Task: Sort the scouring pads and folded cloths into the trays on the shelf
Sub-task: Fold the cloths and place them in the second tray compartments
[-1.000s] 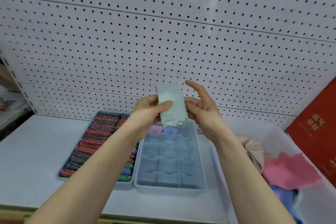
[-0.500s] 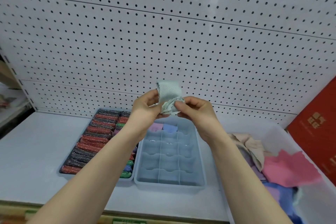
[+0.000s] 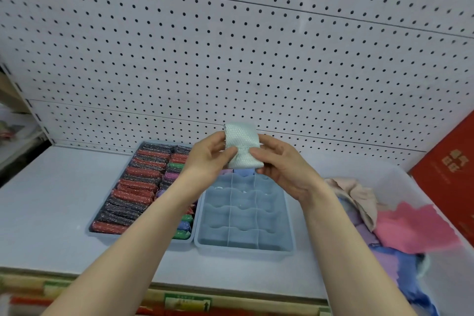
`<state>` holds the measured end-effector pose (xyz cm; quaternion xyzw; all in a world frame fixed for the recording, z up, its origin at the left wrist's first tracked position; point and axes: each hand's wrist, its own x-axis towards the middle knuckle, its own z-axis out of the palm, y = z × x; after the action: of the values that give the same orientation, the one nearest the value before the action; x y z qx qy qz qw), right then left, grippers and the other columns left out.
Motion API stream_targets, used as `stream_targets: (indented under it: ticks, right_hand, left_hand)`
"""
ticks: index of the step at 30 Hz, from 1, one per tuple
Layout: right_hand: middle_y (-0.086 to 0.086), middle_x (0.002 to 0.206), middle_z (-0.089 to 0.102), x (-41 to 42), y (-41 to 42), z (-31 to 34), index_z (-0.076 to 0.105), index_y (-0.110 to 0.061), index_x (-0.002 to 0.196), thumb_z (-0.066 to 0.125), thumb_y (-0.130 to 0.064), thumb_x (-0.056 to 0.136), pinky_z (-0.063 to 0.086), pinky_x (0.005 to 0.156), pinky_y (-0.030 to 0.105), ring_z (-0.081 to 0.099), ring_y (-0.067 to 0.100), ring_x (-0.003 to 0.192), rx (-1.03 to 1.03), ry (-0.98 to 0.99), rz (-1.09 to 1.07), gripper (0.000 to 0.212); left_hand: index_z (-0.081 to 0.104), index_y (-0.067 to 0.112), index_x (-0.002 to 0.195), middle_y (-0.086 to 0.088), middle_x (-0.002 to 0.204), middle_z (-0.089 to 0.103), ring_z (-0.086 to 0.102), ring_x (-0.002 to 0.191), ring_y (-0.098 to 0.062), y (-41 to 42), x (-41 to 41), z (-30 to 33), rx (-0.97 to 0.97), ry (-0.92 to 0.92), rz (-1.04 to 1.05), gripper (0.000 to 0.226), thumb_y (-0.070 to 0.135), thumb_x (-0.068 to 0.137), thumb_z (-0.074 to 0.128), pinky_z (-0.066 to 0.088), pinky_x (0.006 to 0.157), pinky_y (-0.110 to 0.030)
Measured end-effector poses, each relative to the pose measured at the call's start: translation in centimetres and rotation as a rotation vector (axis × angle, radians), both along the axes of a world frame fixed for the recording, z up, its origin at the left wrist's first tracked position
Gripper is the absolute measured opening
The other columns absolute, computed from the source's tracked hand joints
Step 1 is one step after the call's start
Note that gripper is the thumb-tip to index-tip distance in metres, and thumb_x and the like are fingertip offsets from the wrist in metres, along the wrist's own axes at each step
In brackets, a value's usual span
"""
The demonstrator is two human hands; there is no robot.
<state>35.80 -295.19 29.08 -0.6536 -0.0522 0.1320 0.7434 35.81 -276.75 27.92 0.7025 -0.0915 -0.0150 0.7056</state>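
Both hands hold a pale green folded cloth (image 3: 242,145) in the air above the far end of the divided blue tray (image 3: 288,215). My left hand (image 3: 209,159) pinches its left edge and my right hand (image 3: 282,164) pinches its right and lower edge. Two folded cloths, one pink (image 3: 227,171) and one blue (image 3: 245,172), sit in the tray's far compartments; the other compartments look bare. To the left, a second tray (image 3: 102,233) is packed with red, dark and coloured scouring pads (image 3: 136,187).
A clear bin (image 3: 415,182) at the right holds loose cloths: beige (image 3: 356,195), pink (image 3: 415,228), blue and purple (image 3: 400,269). A red box (image 3: 451,167) stands at far right. A white pegboard (image 3: 230,46) backs the shelf. The shelf's front edge carries price labels (image 3: 187,303).
The cloth hung longer from my left hand a second ago. My right hand has folded its lower end up, and both hands now pinch a shorter, more compact fold.
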Motion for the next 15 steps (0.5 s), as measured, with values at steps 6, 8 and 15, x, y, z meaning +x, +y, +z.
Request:
stream_targets:
  ticks: [6, 8, 15]
  right_hand:
    - [0.009, 0.098, 0.068, 0.0, 0.6, -1.6, 0.06, -0.009, 0.124, 0.064, -0.001, 0.09, 0.049, 0.063, 0.022, 0.063, 0.018, 0.08, 0.039, 0.046, -0.072, 0.035]
    - [0.006, 0.093, 0.068, 0.0, 0.6, -1.9, 0.06, -0.012, 0.124, 0.065, -0.001, 0.089, 0.049, 0.062, 0.022, 0.062, 0.016, 0.076, 0.034, 0.051, -0.08, 0.037]
    - [-0.001, 0.078, 0.064, -0.1, 0.9, -2.6, 0.069, -0.007, 0.087, 0.052, 0.012, 0.088, 0.046, 0.059, 0.022, 0.055, 0.011, 0.066, 0.017, 0.03, -0.093, 0.025]
  left_hand:
    - [0.062, 0.029, 0.119, 0.009, 0.111, 0.071, 0.069, 0.099, -0.01, 0.6, -0.6, -0.9, 0.03, 0.036, -0.153, 0.037, 0.02, 0.085, 0.074, 0.058, 0.083, -0.028]
    - [0.06, 0.028, 0.123, 0.008, 0.112, 0.07, 0.069, 0.099, -0.012, 0.6, -0.2, -1.6, 0.083, 0.028, -0.104, 0.046, 0.017, 0.081, 0.077, 0.058, 0.082, -0.028]
    - [0.073, 0.013, 0.104, -0.013, 0.108, 0.07, 0.07, 0.096, -0.029, 1.2, 0.4, -2.7, -0.131, 0.181, -0.056, 0.022, 0.002, 0.095, 0.055, 0.059, 0.073, -0.031]
